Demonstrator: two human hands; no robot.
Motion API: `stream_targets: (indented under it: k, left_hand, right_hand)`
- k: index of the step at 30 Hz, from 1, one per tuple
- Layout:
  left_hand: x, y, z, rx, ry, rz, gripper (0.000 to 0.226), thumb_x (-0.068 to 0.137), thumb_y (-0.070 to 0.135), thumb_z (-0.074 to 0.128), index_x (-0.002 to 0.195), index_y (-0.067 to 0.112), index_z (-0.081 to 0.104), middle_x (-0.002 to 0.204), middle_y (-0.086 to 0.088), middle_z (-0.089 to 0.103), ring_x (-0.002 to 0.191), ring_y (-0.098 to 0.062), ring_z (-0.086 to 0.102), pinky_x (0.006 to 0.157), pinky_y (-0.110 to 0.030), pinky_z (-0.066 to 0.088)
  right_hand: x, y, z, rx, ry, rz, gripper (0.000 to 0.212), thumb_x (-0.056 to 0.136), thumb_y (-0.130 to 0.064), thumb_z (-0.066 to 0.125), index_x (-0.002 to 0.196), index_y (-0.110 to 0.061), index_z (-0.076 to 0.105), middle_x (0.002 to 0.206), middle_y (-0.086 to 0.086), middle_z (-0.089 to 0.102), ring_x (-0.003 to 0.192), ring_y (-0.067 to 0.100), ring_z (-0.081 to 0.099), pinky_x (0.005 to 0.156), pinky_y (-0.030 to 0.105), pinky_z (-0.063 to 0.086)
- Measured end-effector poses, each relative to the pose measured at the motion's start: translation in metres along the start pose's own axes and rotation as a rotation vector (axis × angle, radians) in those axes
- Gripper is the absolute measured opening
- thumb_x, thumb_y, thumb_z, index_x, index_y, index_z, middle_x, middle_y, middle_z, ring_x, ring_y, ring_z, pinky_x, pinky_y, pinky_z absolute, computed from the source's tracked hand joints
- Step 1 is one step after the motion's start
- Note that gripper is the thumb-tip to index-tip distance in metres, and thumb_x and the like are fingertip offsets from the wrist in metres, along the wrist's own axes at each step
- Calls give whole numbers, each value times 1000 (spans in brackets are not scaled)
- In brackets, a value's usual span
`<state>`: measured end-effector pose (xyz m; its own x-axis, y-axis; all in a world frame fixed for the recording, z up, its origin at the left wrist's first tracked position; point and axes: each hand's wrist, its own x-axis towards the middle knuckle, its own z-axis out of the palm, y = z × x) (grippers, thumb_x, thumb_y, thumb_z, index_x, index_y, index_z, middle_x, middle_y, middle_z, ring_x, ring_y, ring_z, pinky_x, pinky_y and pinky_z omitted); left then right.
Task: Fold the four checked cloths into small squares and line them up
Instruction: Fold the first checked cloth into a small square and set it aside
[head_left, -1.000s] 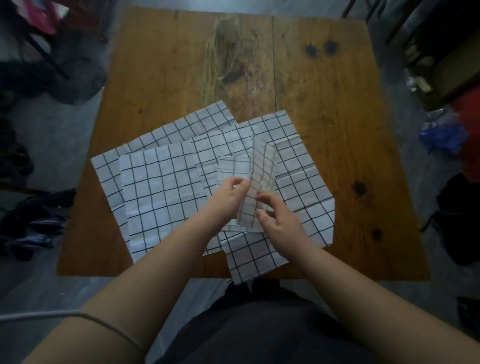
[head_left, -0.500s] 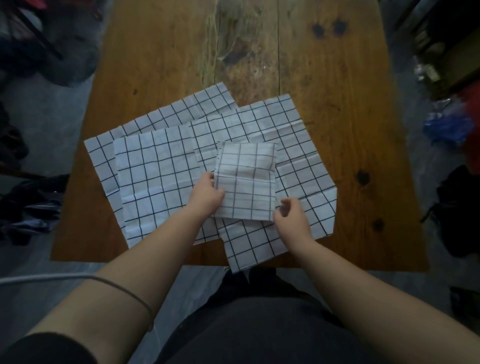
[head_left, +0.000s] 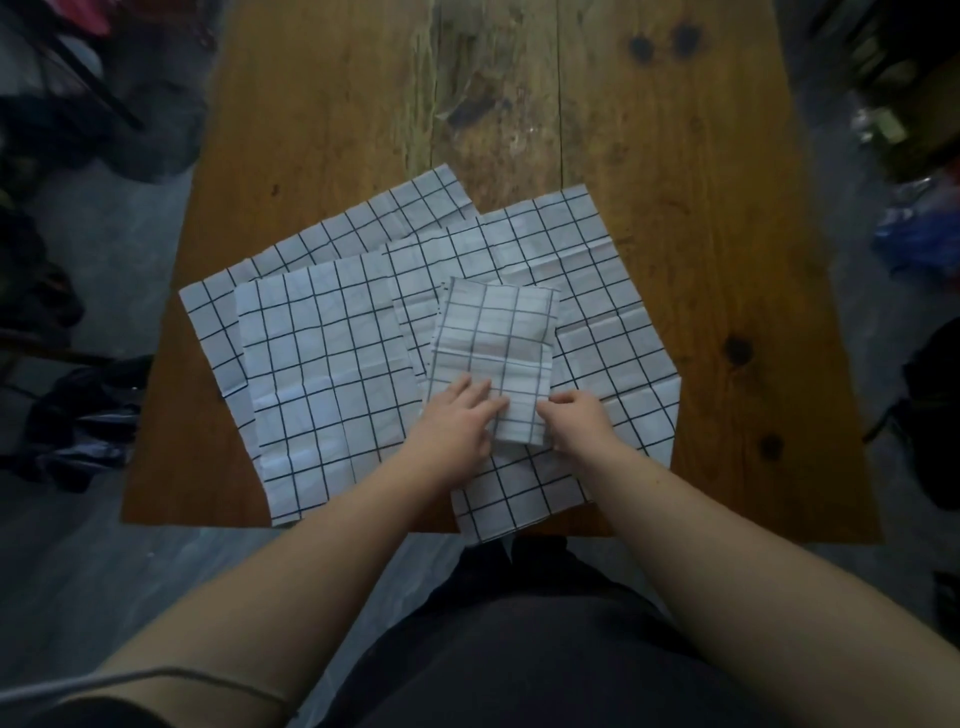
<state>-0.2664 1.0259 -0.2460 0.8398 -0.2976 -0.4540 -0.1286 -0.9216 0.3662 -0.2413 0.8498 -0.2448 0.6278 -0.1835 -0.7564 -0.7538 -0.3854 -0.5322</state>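
Observation:
A partly folded checked cloth lies as a narrow rectangle on top of the others. My left hand rests flat on its near left corner, fingers straight. At its near right corner, my right hand pinches the edge with curled fingers. Under it lies a flat checked cloth spread toward the right. A second flat cloth lies to the left, and a third sticks out from beneath at the far left. All are white with a dark grid.
The wooden table is bare in its far half and along its right side. The near cloth corner hangs over the table's near edge. Dark clutter lies on the floor to the left, more to the right.
The folded cloth, held upright between both hands a second ago, was opened out and laid flat on the pile. Both hands slid to its near edge.

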Motion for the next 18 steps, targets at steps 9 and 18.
stream_targets:
  k: [9,18]
  left_hand:
    - [5,14,-18,-110,168,79,51,97,14,51,147,21,45,162,-1,31,154,-23,8,124,-34,3]
    - [64,43,-62,13,109,264,50,100,21,53,148,32,43,160,3,34,154,-25,11,125,-43,11]
  right_hand:
    - [-11,4,-4,37,-47,-93,23,78,-30,59,92,-12,62,92,17,71,90,38,69,80,60,58]
    - [-25,17,-62,-431,-114,-295,30,103,-23,50,131,-28,56,116,-1,66,102,21,64,90,48,57]
